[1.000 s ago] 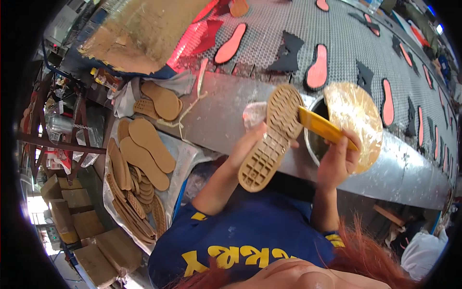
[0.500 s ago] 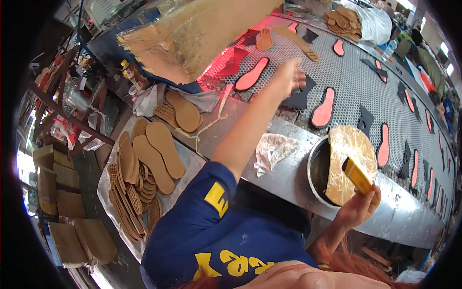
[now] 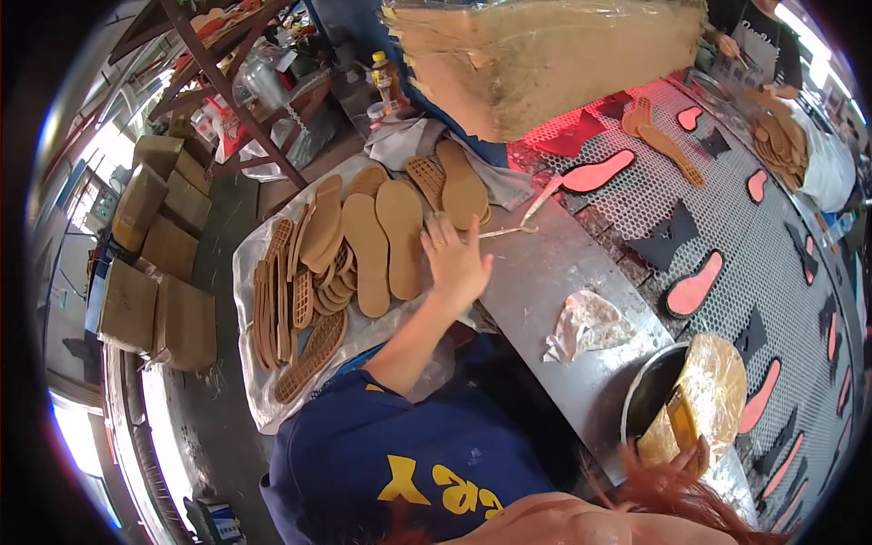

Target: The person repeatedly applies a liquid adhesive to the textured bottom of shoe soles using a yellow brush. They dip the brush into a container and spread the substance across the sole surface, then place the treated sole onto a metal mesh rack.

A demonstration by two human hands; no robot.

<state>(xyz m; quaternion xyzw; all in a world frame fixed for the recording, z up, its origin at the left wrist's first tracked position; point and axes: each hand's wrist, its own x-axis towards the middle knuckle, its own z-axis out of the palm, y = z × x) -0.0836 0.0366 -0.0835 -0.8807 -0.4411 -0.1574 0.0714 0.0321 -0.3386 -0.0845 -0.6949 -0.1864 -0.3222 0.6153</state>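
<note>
My left hand (image 3: 457, 268) is open, its fingers stretched over the right edge of a brown shoe sole (image 3: 400, 245). Whether the fingertips touch the sole I cannot tell. Beside it lie another flat sole (image 3: 367, 254), a pile of grid-patterned soles (image 3: 304, 282) and a sole near the cloth (image 3: 461, 186). My right hand (image 3: 695, 461), partly covered by reddish hair, is closed on a yellow-handled brush (image 3: 681, 420). The brush is at a round metal pot (image 3: 629, 400) half covered by a tape-wrapped board (image 3: 713, 372).
Pink-topped shoe pieces (image 3: 695, 283) and black cut pieces (image 3: 668, 234) lie on a mesh conveyor (image 3: 731, 204). A large cardboard cover (image 3: 545, 68) overhangs its left end. A crumpled cloth (image 3: 586, 322) rests on the metal ledge (image 3: 518, 291). Another person (image 3: 767, 41) stands far right.
My left hand has moved from above the conveyor leftward and back to the brown soles. My right hand still holds the brush, now lower against the board. The view has swung left.
</note>
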